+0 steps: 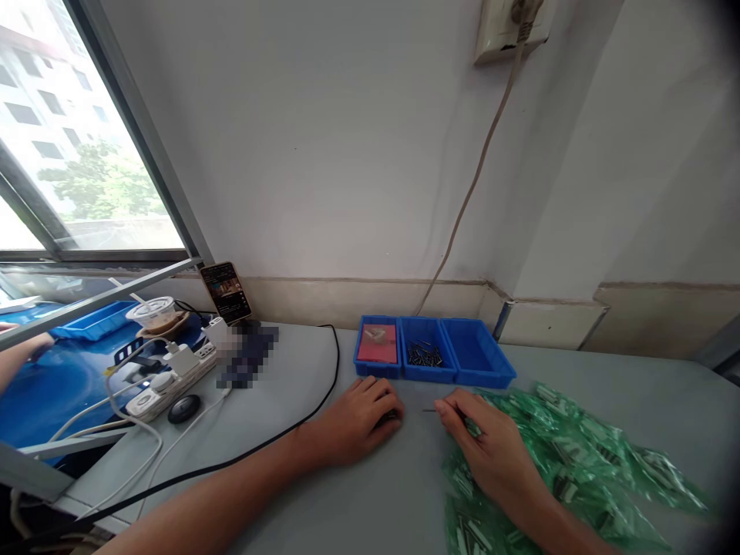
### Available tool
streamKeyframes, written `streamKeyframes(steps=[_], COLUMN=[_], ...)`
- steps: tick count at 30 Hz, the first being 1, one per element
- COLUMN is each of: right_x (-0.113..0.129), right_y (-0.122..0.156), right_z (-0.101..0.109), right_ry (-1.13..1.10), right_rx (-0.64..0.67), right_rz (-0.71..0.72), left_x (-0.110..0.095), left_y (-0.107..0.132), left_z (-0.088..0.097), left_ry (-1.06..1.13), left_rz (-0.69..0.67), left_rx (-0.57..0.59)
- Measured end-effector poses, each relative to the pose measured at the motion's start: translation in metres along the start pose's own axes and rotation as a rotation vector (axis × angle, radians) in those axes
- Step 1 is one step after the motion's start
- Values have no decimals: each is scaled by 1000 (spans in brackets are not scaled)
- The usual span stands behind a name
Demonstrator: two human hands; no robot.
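My left hand (365,420) rests on the grey table in front of the blue bins, its fingers curled over something dark that is mostly hidden. My right hand (491,439) is closed in a pinch on a thin metal pin (428,410), which points left toward my left hand. Under and beside my right forearm lie green plastic bags (595,455) with slim metallic pieces inside. Behind the hands, a blue bin (428,378) holds many small dark metal pieces (425,354). The bin to its left contains a red card (377,343) with small clear pieces on it.
The right-hand blue bin (486,381) shows only its bare floor. A black cable (277,433) crosses the table beside my left forearm. On the left are a power strip (173,381), a black mouse-like object (183,408) and a propped phone (227,293). Another person's arm (20,358) shows beyond the rail.
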State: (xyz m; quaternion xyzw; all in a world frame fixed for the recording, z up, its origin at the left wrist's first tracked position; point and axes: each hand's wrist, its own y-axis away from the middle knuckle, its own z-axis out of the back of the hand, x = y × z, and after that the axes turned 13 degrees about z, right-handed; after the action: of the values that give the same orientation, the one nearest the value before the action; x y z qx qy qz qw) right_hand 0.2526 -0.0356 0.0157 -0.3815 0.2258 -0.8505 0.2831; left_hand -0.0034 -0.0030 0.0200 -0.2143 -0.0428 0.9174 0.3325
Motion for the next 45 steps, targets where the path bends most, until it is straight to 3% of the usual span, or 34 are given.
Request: streamKeyframes(steps=[8, 45], right_x=[3, 0], right_y=[-5, 0], right_z=[2, 2], right_ry=[-47, -34], right_rx=[-40, -1], right_rz=[-19, -28], left_x=[2, 2], left_y=[1, 1], left_z=[-2, -2], left_ry=[-1, -4], left_rz=[-5, -4], left_rx=[-8, -2])
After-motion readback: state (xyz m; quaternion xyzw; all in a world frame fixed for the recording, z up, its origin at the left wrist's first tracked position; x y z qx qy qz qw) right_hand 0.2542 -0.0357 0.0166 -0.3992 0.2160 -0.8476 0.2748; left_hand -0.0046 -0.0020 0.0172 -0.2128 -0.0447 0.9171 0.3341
